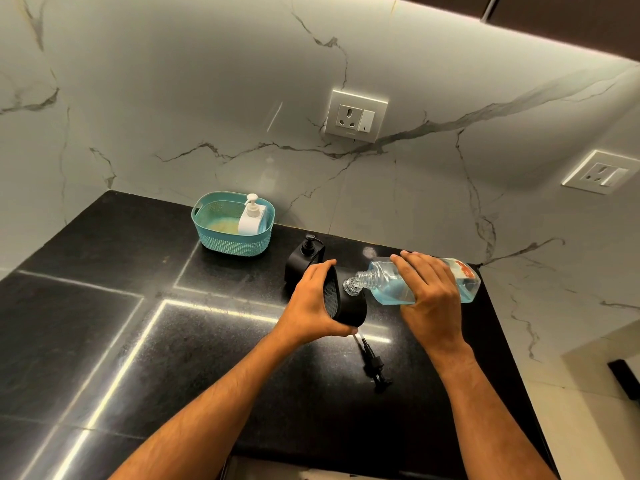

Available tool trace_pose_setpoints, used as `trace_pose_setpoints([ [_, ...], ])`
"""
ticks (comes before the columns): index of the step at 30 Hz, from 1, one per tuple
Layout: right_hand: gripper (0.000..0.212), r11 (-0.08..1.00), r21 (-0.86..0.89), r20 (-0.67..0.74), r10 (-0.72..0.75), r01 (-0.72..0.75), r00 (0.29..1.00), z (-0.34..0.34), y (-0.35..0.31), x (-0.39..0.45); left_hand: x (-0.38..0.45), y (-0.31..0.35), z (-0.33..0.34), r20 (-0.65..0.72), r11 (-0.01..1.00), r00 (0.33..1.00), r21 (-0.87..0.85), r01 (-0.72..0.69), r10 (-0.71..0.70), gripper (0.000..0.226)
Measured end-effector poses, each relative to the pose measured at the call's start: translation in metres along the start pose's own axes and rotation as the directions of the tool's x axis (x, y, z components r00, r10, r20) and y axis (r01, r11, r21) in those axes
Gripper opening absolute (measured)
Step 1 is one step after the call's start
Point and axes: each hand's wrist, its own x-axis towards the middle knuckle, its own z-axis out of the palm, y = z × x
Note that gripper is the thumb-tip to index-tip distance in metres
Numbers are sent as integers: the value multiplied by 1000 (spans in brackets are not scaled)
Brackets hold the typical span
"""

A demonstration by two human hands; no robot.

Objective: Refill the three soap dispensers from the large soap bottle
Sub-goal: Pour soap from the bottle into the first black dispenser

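The black dispenser [346,303] is tipped toward the large soap bottle [415,282], seemingly so the bottle's neck meets its opening. Left hand [311,303] fingers clamp the dispenser; right hand [429,289] fingers wrap the near-horizontal bottle. Its pump [375,368] lies near on the surface [173,341]. Farther off: a second black dispenser [304,258], and a white one [251,218] in the teal basket [221,242].

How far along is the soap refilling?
Done: one black dispenser's pump lies removed on the counter. In hand: left hand tilts that dispenser; right hand tips the large bottle into it. Whether the capped black and white dispensers are filled is unclear.
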Motion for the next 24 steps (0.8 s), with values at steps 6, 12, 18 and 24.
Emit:
trace_pose_setpoints([
  [6, 83, 1000, 9, 8, 7, -7, 1000, 2, 1, -2, 0, -2, 1, 2, 1000, 1000, 1, 1, -1, 130],
  [12, 82, 999, 42, 15, 29, -30, 999, 4, 1, -4, 1, -2, 1, 3, 1000, 1000, 1, -1, 1, 129],
  [18, 79, 991, 110, 20, 76, -78, 997, 4, -1, -5, 2, -1, 2, 1, 1000, 1000, -14, -8, 8, 129],
  [24, 77, 949, 259, 52, 174, -182, 983, 4, -3, -4, 4, 1, 4, -2, 999, 1000, -44, -30, 30, 128],
])
